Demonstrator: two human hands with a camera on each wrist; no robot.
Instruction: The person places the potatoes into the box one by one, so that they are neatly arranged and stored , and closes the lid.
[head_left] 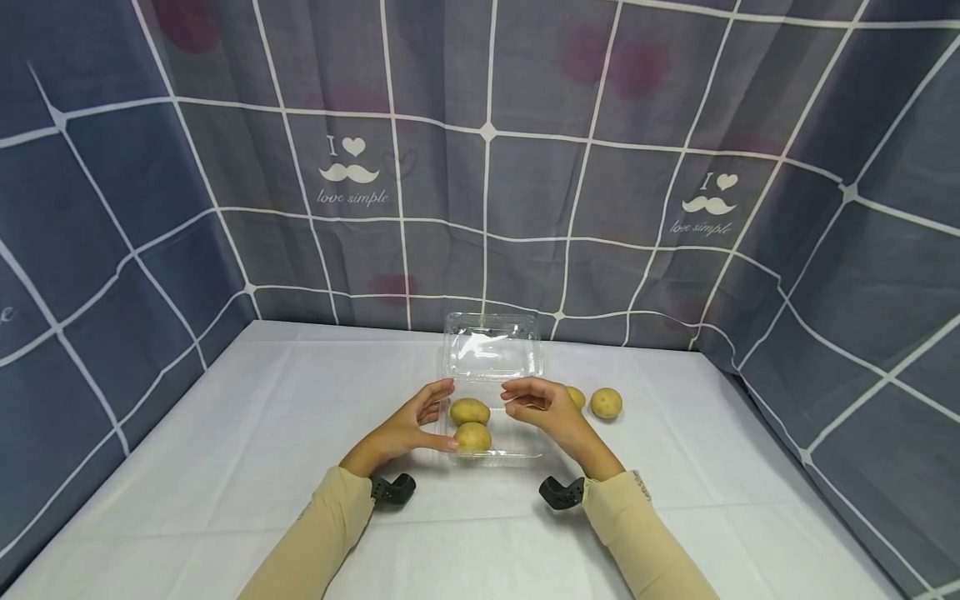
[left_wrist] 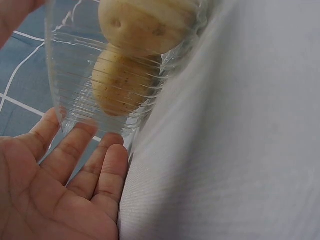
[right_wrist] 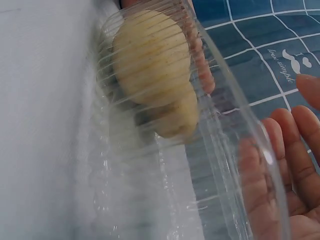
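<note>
A clear plastic clamshell container sits on the table with its lid tipped back. Inside, on the left, two yellow potatoes lie one behind the other: a far potato and a near potato. My left hand is at the container's left side, its extended fingertips against the ribbed wall and its thumb by the near left corner. Loosely bent, the fingers of my right hand are near the container's right rim and hold nothing; whether they touch it I cannot tell.
Right of the container lie two more potatoes: one partly hidden behind my right hand, the other in full view. A white cloth covers the table. Dark checked curtains hang at the back and both sides.
</note>
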